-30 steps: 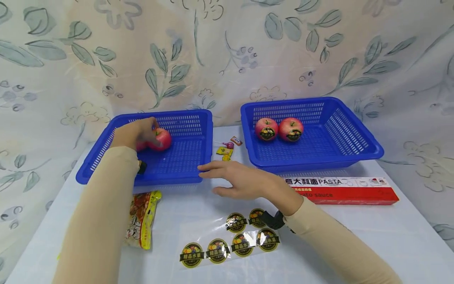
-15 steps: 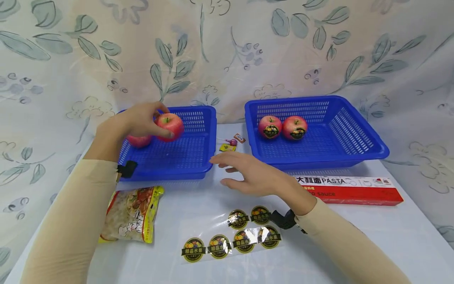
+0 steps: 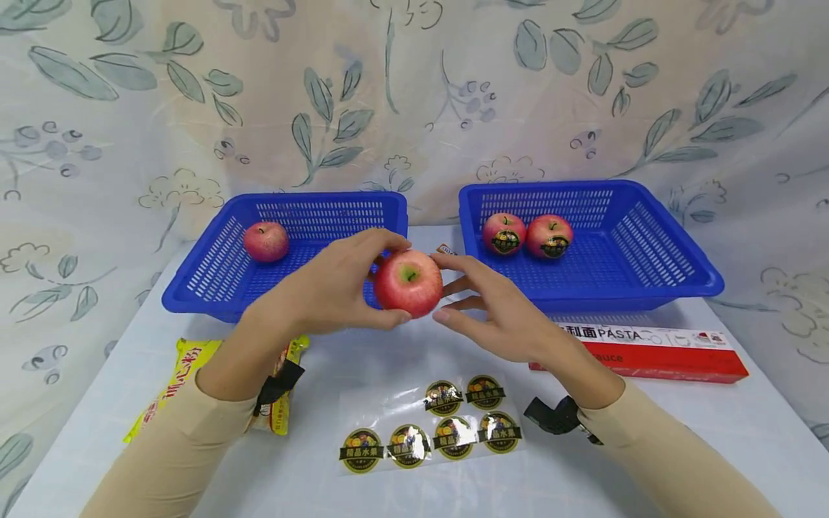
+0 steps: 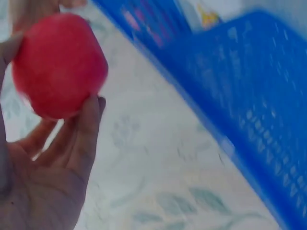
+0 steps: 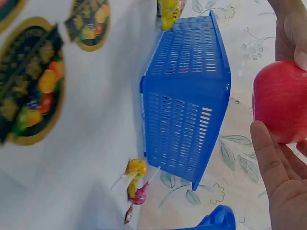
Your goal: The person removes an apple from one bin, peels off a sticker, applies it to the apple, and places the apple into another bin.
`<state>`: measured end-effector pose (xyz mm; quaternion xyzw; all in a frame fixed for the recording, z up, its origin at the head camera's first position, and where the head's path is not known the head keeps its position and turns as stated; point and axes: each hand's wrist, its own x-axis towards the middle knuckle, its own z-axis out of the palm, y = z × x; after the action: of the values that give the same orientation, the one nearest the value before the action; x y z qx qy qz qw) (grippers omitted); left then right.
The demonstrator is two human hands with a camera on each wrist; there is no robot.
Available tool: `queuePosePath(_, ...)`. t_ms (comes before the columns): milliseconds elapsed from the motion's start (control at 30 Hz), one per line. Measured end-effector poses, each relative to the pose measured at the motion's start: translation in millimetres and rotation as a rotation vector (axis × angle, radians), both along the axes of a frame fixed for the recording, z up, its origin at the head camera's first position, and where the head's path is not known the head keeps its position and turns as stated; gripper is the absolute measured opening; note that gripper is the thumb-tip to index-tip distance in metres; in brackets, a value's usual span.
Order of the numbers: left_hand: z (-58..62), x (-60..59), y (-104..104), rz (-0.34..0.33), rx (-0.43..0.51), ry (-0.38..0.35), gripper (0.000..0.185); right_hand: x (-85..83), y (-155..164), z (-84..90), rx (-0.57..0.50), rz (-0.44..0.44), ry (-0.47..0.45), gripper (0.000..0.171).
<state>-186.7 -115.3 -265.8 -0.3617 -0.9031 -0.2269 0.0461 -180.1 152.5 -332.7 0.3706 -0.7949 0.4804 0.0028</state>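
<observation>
A red apple (image 3: 409, 284) is held up in front of the baskets by my left hand (image 3: 333, 284), fingers behind it and thumb along its near side. My right hand (image 3: 508, 313) is at the apple's other side, its fingertips at the skin with the fingers only loosely bent. Both wrist views show this apple, the left one with blur. One more apple (image 3: 266, 242) lies in the left blue basket (image 3: 194, 296). Two apples, a left one (image 3: 504, 234) and a right one (image 3: 549, 237), sit in the right blue basket (image 3: 622, 291), each bearing a black-and-gold sticker.
On the white table lies a clear sheet of round stickers (image 3: 409, 446). A yellow food packet (image 3: 188, 360) is partly under the left forearm. The red-and-white pasta box (image 3: 667, 356) lies before the right basket. Wrapped candies (image 5: 136, 168) lie between the baskets. Floral cloth hangs behind.
My left hand has lifted the apple out of the left basket and brought it right, to the middle. My right hand has come up to meet it. The view has shifted slightly.
</observation>
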Motion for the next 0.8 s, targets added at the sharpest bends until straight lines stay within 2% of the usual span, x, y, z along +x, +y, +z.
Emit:
queuePosePath(200,-34.5,18.5,27.0,0.014,0.113,0.047,0.075,3.7,16.0,-12.9,0.025,-0.033,-0.017,0.067)
queuePosePath(267,-46.7,21.8,31.5,0.009,0.127,0.044,0.075,4.9,21.5,-19.1,0.042,-0.035,-0.026,0.065)
queuePosePath(367,-61.8,25.2,34.3,-0.001,0.115,-0.001,0.074,6.7,27.6,-30.3,0.088,-0.029,-0.040,0.063)
queuePosePath(500,-79.9,26.1,34.8,0.014,0.069,-0.078,0.075,7.6,29.9,-45.1,0.154,-0.011,-0.056,0.062)
queuePosePath(633,-96.0,24.0,35.6,0.037,0.052,-0.097,0.075,5.2,28.3,-53.3,0.212,-0.009,-0.063,0.061)
queuePosePath(800,-107.9,18.8,36.4,0.040,0.053,-0.115,0.074,-3.2,27.6,-60.2,0.267,-0.006,-0.044,0.061)
